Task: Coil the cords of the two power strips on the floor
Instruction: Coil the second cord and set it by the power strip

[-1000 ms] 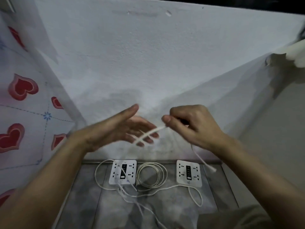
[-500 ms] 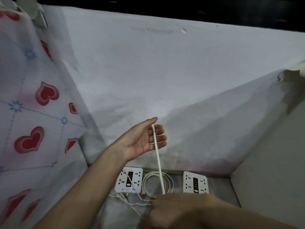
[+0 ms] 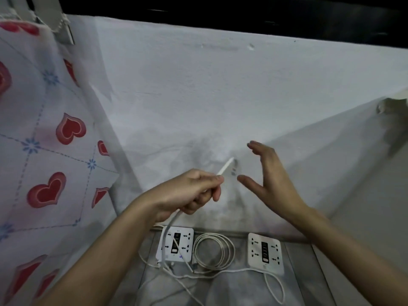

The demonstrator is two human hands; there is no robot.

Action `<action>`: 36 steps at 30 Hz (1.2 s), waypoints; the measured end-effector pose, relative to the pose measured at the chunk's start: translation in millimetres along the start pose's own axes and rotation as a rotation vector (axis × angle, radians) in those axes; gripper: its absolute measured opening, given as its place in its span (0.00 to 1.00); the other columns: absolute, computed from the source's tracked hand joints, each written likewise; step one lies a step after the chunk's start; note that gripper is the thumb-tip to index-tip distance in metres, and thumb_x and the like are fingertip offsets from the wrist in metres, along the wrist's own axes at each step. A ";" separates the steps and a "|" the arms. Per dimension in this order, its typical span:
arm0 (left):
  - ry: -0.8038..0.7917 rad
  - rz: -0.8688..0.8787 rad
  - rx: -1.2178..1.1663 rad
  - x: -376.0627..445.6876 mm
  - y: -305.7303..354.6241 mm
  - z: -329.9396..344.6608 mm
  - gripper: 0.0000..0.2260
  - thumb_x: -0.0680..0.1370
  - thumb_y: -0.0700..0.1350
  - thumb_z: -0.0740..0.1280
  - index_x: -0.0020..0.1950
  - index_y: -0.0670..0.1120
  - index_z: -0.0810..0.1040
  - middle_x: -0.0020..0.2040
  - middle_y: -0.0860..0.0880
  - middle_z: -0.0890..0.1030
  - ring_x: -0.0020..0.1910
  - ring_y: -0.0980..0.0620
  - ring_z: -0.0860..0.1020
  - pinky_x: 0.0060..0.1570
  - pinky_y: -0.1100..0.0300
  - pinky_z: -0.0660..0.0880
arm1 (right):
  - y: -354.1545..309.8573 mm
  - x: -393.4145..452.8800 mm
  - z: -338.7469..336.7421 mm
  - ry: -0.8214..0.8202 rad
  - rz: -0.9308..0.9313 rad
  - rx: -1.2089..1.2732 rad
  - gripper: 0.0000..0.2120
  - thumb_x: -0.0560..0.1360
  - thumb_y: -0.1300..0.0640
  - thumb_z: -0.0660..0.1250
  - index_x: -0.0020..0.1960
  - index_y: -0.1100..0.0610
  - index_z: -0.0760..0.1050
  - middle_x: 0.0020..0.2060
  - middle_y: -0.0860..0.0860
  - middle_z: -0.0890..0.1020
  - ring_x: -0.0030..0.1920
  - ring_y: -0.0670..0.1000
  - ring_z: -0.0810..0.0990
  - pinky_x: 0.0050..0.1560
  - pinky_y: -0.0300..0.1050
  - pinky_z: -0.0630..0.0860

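Two white power strips lie on the grey floor below me: the left strip (image 3: pixel 175 243) and the right strip (image 3: pixel 265 252). Between them sits a neat coil of white cord (image 3: pixel 213 250). Loose cord (image 3: pixel 220 272) trails in front of both strips. My left hand (image 3: pixel 189 192) grips a white cord (image 3: pixel 225 167), whose end sticks up and to the right out of the fist, while the rest hangs down toward the left strip. My right hand (image 3: pixel 270 175) is raised beside it with fingers spread, holding nothing and not touching the cord.
A white wall (image 3: pixel 220 96) rises straight ahead, meeting another wall (image 3: pixel 364 173) at the right. A heart-patterned cloth (image 3: pixel 44 140) hangs at the left. The floor (image 3: pixel 234 292) is a narrow grey strip between them.
My left hand has closed round the cord it earlier touched with open fingers. My right hand has come up from low near the floor and now stands open beside the cord's end.
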State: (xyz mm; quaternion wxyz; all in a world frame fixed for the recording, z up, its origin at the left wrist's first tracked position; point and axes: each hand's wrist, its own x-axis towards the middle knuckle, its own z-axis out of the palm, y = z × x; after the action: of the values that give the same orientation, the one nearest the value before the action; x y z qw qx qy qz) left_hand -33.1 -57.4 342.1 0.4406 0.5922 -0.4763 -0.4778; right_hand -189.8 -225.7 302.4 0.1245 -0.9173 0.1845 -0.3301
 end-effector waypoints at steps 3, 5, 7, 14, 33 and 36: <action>-0.030 0.071 -0.033 -5.8 6.2 -2.9 0.17 0.81 0.51 0.59 0.37 0.43 0.74 0.24 0.53 0.59 0.22 0.56 0.53 0.25 0.62 0.49 | -3.2 -3.2 6.7 -0.149 -0.016 0.028 0.20 0.77 0.47 0.62 0.65 0.55 0.70 0.60 0.51 0.78 0.60 0.48 0.74 0.62 0.46 0.71; 0.084 0.128 -0.119 -4.2 6.4 -10.7 0.17 0.81 0.49 0.59 0.34 0.44 0.73 0.24 0.54 0.59 0.22 0.57 0.53 0.25 0.62 0.48 | -8.1 -4.3 6.2 -0.283 0.071 0.244 0.10 0.80 0.51 0.59 0.51 0.55 0.76 0.41 0.48 0.83 0.42 0.45 0.78 0.48 0.42 0.74; 0.287 0.159 -0.196 1.2 -0.2 -24.0 0.17 0.81 0.49 0.59 0.33 0.45 0.72 0.23 0.55 0.59 0.21 0.58 0.53 0.24 0.63 0.48 | -9.7 -4.3 3.4 -0.356 0.241 0.504 0.12 0.81 0.54 0.58 0.44 0.58 0.75 0.26 0.51 0.76 0.27 0.49 0.73 0.34 0.40 0.72; 0.485 0.136 0.324 6.8 -29.8 -51.4 0.04 0.78 0.44 0.66 0.46 0.47 0.79 0.37 0.48 0.81 0.35 0.51 0.78 0.34 0.63 0.74 | -10.8 -1.0 -16.1 -0.254 0.176 0.356 0.14 0.80 0.52 0.58 0.41 0.57 0.75 0.23 0.45 0.66 0.23 0.44 0.64 0.27 0.36 0.61; -0.101 0.049 -0.273 17.9 -28.3 19.1 0.15 0.82 0.46 0.57 0.44 0.40 0.77 0.35 0.43 0.78 0.33 0.46 0.79 0.40 0.58 0.77 | 9.2 20.2 -26.9 0.257 0.050 -0.166 0.14 0.77 0.47 0.62 0.57 0.53 0.77 0.67 0.56 0.71 0.71 0.57 0.66 0.67 0.61 0.66; 0.011 0.131 -0.525 23.5 -21.3 29.3 0.14 0.82 0.45 0.57 0.40 0.41 0.76 0.31 0.46 0.77 0.29 0.48 0.77 0.37 0.56 0.78 | -1.9 14.3 -12.0 0.236 0.343 0.133 0.23 0.77 0.51 0.65 0.69 0.55 0.66 0.72 0.57 0.61 0.72 0.55 0.62 0.68 0.49 0.67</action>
State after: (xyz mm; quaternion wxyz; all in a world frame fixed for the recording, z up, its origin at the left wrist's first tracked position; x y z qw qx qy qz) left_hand -56.8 -79.1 313.3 0.6117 0.4284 -0.3707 -0.5521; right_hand -186.9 -231.3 320.1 0.2168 -0.8173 0.3291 -0.4205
